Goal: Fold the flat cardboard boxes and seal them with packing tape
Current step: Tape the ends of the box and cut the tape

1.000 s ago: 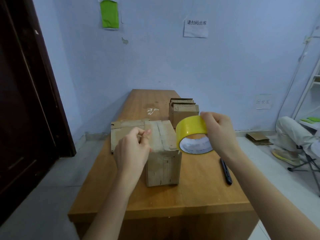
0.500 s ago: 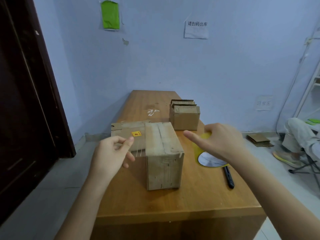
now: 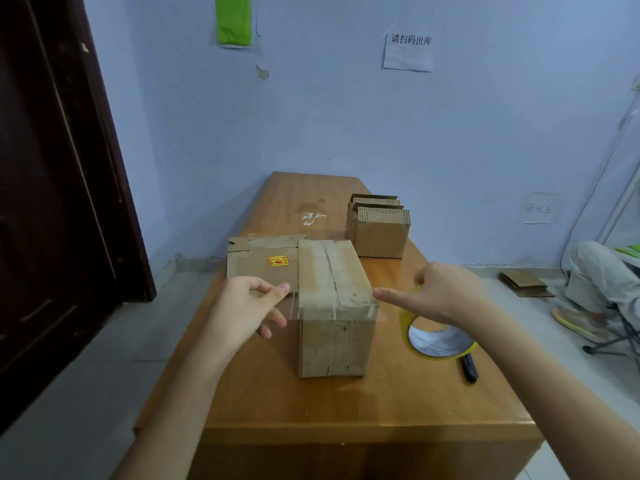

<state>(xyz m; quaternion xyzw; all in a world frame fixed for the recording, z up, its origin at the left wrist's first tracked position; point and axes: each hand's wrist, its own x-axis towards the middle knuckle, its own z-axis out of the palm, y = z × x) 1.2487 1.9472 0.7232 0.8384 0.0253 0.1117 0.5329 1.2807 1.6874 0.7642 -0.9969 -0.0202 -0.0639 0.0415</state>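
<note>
walls (image 3: 346,116): pale blue | door (image 3: 52,185): dark wood | table (image 3: 346,403): wooden | floor (image 3: 86,393): grey

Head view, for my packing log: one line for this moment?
left hand: pinching tape end | right hand: holding tape roll | box: folded

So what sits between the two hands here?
In the head view, the folded cardboard box stands between the left hand and the right hand, with stretched tape across it.

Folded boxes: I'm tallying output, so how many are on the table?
1: the folded box stands mid-table between the hands. The flat cardboard behind it and the stack farther back remain unfolded.
</note>
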